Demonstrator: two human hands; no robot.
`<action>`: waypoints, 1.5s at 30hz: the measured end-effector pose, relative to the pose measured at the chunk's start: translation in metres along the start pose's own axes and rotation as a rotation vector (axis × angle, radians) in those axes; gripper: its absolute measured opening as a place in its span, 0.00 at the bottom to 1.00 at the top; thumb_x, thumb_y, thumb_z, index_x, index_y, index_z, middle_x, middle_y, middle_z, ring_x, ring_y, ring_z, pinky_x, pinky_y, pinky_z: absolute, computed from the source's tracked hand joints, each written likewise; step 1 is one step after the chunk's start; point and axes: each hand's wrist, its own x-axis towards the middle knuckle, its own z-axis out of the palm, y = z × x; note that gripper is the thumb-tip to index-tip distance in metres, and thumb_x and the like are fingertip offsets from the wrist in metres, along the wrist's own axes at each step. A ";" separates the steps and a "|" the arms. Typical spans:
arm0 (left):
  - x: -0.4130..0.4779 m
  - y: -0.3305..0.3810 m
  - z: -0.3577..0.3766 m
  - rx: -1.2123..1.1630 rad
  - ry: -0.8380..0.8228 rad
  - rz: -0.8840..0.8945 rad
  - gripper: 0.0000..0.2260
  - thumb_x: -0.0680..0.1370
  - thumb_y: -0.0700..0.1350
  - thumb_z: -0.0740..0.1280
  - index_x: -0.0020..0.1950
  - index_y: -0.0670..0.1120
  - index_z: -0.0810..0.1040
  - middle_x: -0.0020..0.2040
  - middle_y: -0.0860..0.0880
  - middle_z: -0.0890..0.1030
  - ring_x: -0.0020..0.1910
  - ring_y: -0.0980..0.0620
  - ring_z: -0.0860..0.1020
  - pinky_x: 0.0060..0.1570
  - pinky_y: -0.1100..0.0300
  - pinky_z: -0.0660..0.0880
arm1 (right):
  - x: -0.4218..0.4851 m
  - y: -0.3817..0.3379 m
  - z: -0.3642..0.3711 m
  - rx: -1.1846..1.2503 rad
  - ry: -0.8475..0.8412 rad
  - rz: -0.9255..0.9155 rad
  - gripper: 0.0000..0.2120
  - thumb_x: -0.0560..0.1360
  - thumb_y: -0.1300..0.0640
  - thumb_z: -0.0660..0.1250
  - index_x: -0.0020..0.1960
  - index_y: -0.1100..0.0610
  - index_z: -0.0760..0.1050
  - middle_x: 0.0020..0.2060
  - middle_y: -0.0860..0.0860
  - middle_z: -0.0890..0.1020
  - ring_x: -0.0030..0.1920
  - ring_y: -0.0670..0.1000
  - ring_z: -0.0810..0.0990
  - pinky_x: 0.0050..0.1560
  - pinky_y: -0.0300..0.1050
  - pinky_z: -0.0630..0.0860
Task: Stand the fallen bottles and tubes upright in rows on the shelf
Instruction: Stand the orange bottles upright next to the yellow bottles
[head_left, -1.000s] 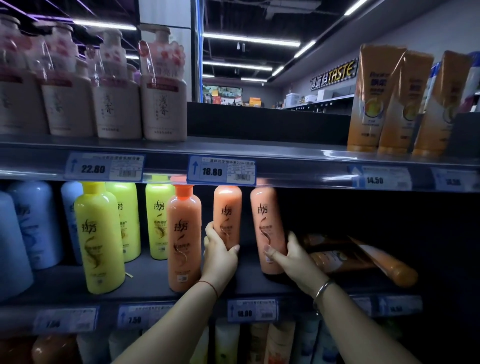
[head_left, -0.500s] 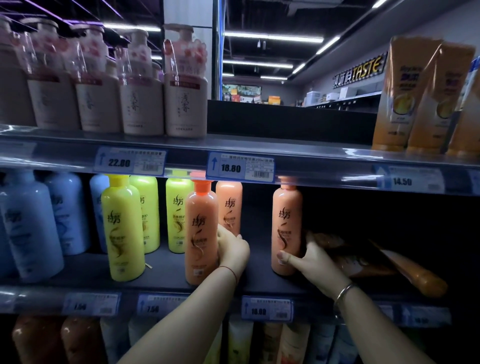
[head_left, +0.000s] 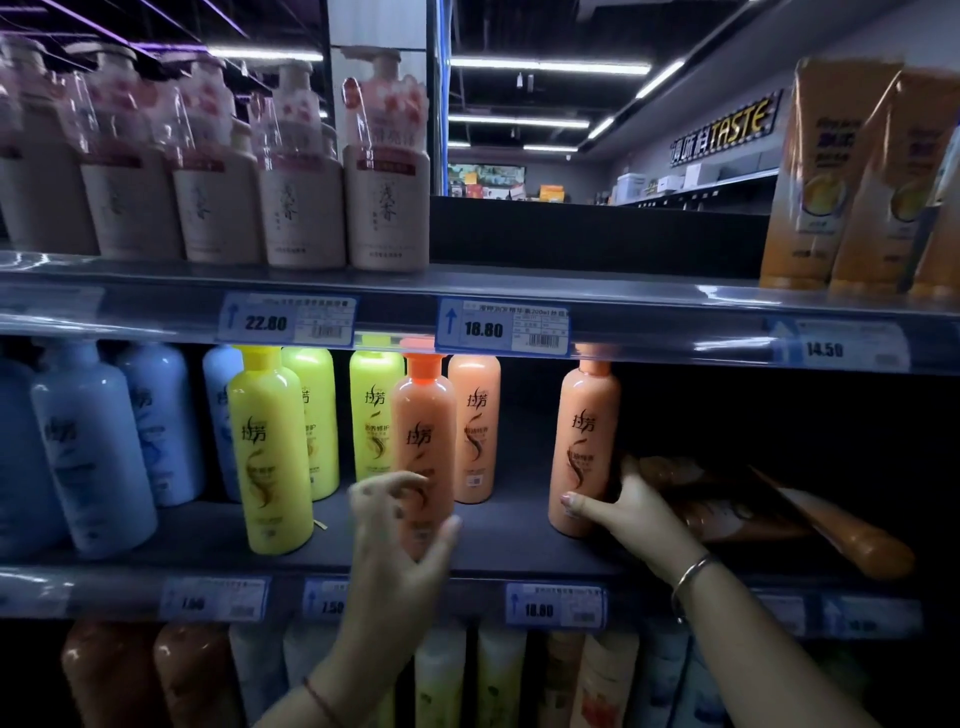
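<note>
Three orange bottles stand upright on the dark middle shelf (head_left: 519, 540): a front one (head_left: 423, 415), one behind it (head_left: 475, 431) and one further right (head_left: 587, 441). My left hand (head_left: 400, 535) hovers blurred in front of the front bottle's lower half, fingers apart and holding nothing. My right hand (head_left: 623, 509) grips the base of the right bottle, thumb on its front and fingers behind it. Just right of that hand, orange-brown tubes (head_left: 727, 499) lie fallen in the dark. A longer tube (head_left: 841, 535) lies slanted toward the shelf's front edge.
Yellow bottles (head_left: 270, 457) and blue bottles (head_left: 93, 457) stand in rows at the left. The upper shelf holds pump bottles (head_left: 387, 208) and upright orange tubes (head_left: 826, 182). Price tags (head_left: 501, 330) line the shelf edges. More bottles (head_left: 498, 675) fill the shelf below.
My left hand has let go of the rear orange bottle and drawn back in front of the front one. My right hand stays on the right bottle. The view has turned left.
</note>
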 end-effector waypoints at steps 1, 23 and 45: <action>0.006 -0.009 -0.006 0.011 0.049 -0.003 0.24 0.71 0.40 0.74 0.59 0.54 0.66 0.59 0.50 0.65 0.53 0.61 0.69 0.51 0.73 0.70 | -0.003 -0.002 0.000 -0.025 0.009 0.001 0.33 0.67 0.55 0.77 0.67 0.56 0.66 0.58 0.52 0.81 0.58 0.52 0.79 0.63 0.47 0.73; 0.071 -0.073 -0.038 -0.144 -0.604 -0.190 0.33 0.64 0.51 0.79 0.63 0.63 0.66 0.59 0.51 0.78 0.57 0.52 0.80 0.52 0.54 0.81 | -0.003 -0.075 0.102 -0.008 -0.054 -0.036 0.26 0.72 0.60 0.71 0.68 0.52 0.66 0.53 0.42 0.76 0.58 0.46 0.77 0.60 0.41 0.73; 0.074 -0.086 -0.038 -0.143 -0.625 -0.191 0.28 0.68 0.42 0.77 0.62 0.59 0.71 0.57 0.51 0.82 0.57 0.56 0.80 0.57 0.55 0.79 | 0.035 -0.055 0.110 0.072 -0.192 -0.047 0.31 0.66 0.58 0.78 0.64 0.51 0.68 0.53 0.47 0.80 0.51 0.42 0.79 0.37 0.30 0.76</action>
